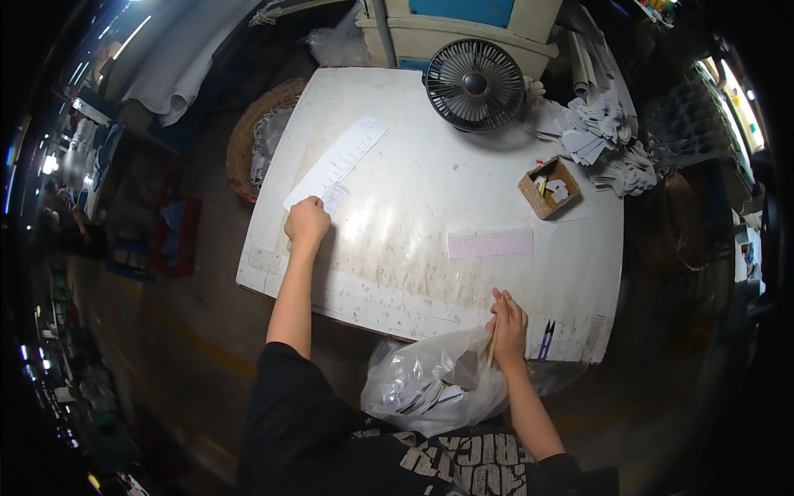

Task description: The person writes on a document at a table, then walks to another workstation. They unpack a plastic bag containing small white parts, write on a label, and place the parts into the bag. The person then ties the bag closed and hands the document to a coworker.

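Observation:
My left hand [308,221] is closed at the near end of a long white paper slip [351,150] with handwriting on it, at the left of the table. A smaller written slip [335,198] lies beside those fingers. At the table's front edge, my right hand [510,326] has its fingers curled around a thin tan stick [493,349]. Right beside it is a clear plastic bag [426,364], hanging between the table and my body. White cut pieces [434,397] show inside the bag. Purple thread snips [547,341] lie right of my right hand.
The white table [389,273] bears a round black fan [475,84] at the back. A small cardboard box [550,188] and piles of white cut pieces [591,136] are at the right. A pink-gridded strip [490,243] lies mid-right. A wicker basket [240,153] stands left.

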A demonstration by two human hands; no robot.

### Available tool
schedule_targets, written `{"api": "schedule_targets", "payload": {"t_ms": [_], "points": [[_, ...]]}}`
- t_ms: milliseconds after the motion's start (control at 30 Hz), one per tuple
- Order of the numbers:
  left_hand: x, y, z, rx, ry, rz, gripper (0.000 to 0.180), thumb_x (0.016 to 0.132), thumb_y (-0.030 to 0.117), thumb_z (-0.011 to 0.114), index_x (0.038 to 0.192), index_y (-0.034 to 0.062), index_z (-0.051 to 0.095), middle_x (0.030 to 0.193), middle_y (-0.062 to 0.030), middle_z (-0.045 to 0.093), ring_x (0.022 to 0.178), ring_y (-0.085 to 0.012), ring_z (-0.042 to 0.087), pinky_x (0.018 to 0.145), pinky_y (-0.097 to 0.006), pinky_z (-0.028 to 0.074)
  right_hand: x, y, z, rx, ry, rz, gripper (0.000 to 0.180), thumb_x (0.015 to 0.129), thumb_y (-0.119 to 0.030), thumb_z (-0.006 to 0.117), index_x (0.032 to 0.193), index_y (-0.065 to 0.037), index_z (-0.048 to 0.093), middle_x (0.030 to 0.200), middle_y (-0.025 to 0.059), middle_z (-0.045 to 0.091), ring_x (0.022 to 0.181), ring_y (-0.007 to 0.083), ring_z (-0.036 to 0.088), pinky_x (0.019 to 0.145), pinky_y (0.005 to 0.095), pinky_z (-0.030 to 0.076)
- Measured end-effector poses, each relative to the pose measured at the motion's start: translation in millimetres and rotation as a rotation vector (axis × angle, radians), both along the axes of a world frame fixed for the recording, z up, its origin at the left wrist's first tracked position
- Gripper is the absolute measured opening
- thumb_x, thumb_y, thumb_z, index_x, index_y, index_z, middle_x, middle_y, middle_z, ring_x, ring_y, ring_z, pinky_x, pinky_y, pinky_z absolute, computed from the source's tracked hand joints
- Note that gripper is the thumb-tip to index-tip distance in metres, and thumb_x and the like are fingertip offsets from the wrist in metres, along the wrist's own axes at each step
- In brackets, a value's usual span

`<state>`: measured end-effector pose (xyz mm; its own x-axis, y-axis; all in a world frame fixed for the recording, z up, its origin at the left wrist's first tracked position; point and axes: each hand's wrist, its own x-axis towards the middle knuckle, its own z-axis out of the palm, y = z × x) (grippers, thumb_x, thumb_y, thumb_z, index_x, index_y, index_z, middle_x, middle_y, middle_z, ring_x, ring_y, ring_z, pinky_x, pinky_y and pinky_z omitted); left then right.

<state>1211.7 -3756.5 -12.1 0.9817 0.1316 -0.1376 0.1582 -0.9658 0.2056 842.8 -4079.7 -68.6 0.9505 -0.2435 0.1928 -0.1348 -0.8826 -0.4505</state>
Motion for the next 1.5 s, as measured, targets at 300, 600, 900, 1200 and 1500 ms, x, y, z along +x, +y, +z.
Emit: {"api": "schedule_targets", "payload": {"t_ms": [300,600,900,1200,1500], "points": [[-145.6,-65.0,13.8,-0.33,0.285,-0.184,0.03,0.1,0.03,0.06,0.114,0.0123,0.079,0.105,-0.02,0.077,0.101,-0.0409,0.074,0.088,-0.048,0.058,-0.9,-0.4,-5.2,0.004,-0.014,-0.013,0.023,0.094,-0.006,0.059,0.116,-0.002,0.066,0.145,0.0107,0.066,0.141,0.03,0.054,0.109,0.0469,0.041],[-145.4,-94.8,9.3,-0.822,0.449,-0.465,0.032,0.105,0.027,0.063,0.122,0.0029,0.075,0.1,-0.0167,0.078,0.083,-0.0249,0.072,0.079,-0.038,0.057,-0.9,-0.6,-4.1,0.018,-0.035,-0.019,0.036,0.092,-0.007,0.062,0.127,-0.005,0.066,0.135,0.0066,0.07,0.141,0.0269,0.055,0.11,0.0468,0.041],[-88.7,-79.0,-13.2,-0.354,-0.04,-0.258,0.033,0.103,0.033,0.058,0.122,0.0137,0.077,0.105,-0.0181,0.078,0.099,-0.0373,0.075,0.086,-0.048,0.058,-2.9,-4.0,-6.0,0.036,-0.042,-0.006,0.052,0.091,-0.007,0.063,0.142,-0.004,0.061,0.135,0.0074,0.071,0.137,0.0269,0.057,0.109,0.0451,0.042],[-167.3,-50.3,-22.3,-0.449,-0.062,-0.063,0.035,0.103,0.03,0.059,0.126,0.0098,0.076,0.118,-0.0174,0.077,0.105,-0.0365,0.075,0.091,-0.043,0.058,-3.3,-0.1,-1.7,0.086,-0.105,-0.058,0.033,0.095,-0.006,0.059,0.128,-0.003,0.065,0.14,0.0109,0.067,0.135,0.0311,0.058,0.111,0.0451,0.044],[-223.1,-60.1,-21.9,-0.652,0.145,-0.153,0.033,0.102,0.03,0.061,0.118,0.0075,0.078,0.101,-0.0207,0.078,0.096,-0.0381,0.076,0.085,-0.041,0.058,-6.9,-16.3,-21.0,0.284,-0.334,-0.254,0.034,0.107,-0.01,0.047,0.138,-0.002,0.061,0.146,0.024,0.055,0.134,0.0391,0.053,0.114,0.0461,0.042]]}}
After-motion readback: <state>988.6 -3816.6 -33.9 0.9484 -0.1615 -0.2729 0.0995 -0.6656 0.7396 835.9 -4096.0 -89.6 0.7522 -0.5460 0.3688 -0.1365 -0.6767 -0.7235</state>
